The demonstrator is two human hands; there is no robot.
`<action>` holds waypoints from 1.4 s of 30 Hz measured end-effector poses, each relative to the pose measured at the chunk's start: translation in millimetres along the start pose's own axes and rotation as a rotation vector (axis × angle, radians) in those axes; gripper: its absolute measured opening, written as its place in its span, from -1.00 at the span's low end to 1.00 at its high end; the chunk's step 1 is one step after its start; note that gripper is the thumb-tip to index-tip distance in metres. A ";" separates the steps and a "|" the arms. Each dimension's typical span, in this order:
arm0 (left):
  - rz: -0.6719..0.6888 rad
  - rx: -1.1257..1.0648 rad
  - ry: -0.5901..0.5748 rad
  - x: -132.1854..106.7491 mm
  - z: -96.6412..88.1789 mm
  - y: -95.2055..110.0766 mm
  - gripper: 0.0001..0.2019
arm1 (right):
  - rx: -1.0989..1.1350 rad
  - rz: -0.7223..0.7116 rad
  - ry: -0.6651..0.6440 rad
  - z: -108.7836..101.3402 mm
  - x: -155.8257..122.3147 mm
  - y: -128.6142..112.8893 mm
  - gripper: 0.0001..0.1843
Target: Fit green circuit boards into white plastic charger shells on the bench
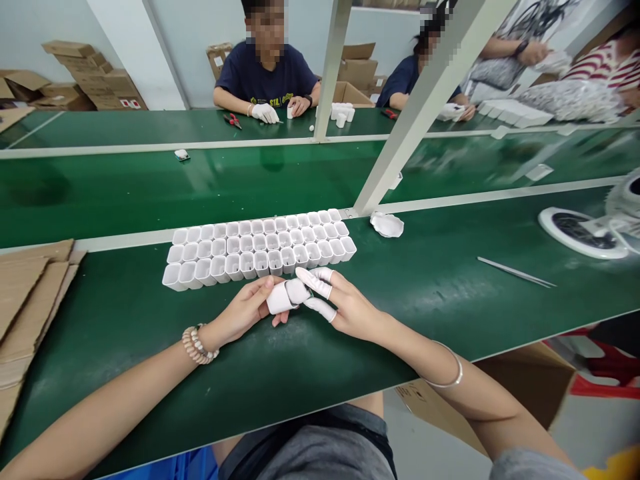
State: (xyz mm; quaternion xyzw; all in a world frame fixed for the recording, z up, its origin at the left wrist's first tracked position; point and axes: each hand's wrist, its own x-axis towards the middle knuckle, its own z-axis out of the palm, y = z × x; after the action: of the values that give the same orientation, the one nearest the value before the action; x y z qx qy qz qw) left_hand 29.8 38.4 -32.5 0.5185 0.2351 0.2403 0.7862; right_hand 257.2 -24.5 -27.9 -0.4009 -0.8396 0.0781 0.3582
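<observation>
1. Head view: I have the left hand [246, 305] closed around a white cup [279, 300], fingers and thumb gripping its walls.
2. Cup lies tipped between the hands, long axis roughly left to right, mouth facing the right hand [354, 307].
3. White piece [297, 291] sits at that mouth; right hand is nearer it.
4. Right thumb and fingers, wearing finger cots [321, 309], part slightly around its outer end; I can't tell whether they pinch.
5. Just beyond: three rows of white cups [218, 269], mouths up, on the green bench [425, 273].
6. Farthest: a co-worker's gloved hand [265, 113].
</observation>
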 end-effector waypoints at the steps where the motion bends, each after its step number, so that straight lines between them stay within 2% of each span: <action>1: -0.002 -0.004 -0.006 -0.5 0.4 0.6 -0.58 | 0.003 -0.003 0.002 0.6 0.1 1.0 -0.24; 5: 0.001 -0.027 -0.010 -1.1 0.9 0.3 -0.59 | -0.005 -0.017 -0.041 2.2 0.4 -1.0 -0.21; 11: 0.017 -0.066 -0.030 -0.9 -3.6 -4.8 -0.60 | 0.055 0.000 -0.211 15.9 -2.2 -11.4 0.09; 17: 0.023 -0.071 -0.043 -1.8 -4.3 -5.6 -0.61 | 0.063 -0.013 -0.233 32.5 -4.5 -13.2 0.18; 20: 0.009 -0.104 -0.040 -2.0 -2.9 -5.5 -0.59 | 0.111 -0.030 -0.184 36.1 -4.1 -11.8 0.13; 25: -0.081 -0.132 0.034 -3.4 -1.6 -4.6 -0.54 | 0.124 0.026 0.040 32.7 -2.4 -9.3 -0.05; 27: -0.090 -0.119 0.066 -3.8 -1.7 -4.5 -0.53 | 0.109 0.021 0.087 30.7 -1.8 -9.4 -0.10; 33: -0.095 -0.115 0.091 -2.9 -2.9 -6.3 -0.51 | 0.091 -0.042 0.078 30.1 0.9 -12.0 -0.18; 39: -0.156 -0.139 0.062 -4.4 3.8 -7.4 -0.53 | 0.045 -0.128 0.163 32.3 5.9 -14.7 -0.29; 42: -0.174 -0.132 0.061 -5.6 6.1 -14.7 -0.53 | -0.013 -0.179 0.175 35.5 6.0 -14.5 -0.32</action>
State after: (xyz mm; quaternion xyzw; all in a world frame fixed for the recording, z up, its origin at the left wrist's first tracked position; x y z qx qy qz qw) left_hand 31.2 25.6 -43.3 0.4359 0.2866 0.2017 0.8290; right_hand 222.2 -24.3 -44.6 -0.3321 -0.8379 0.0049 0.4331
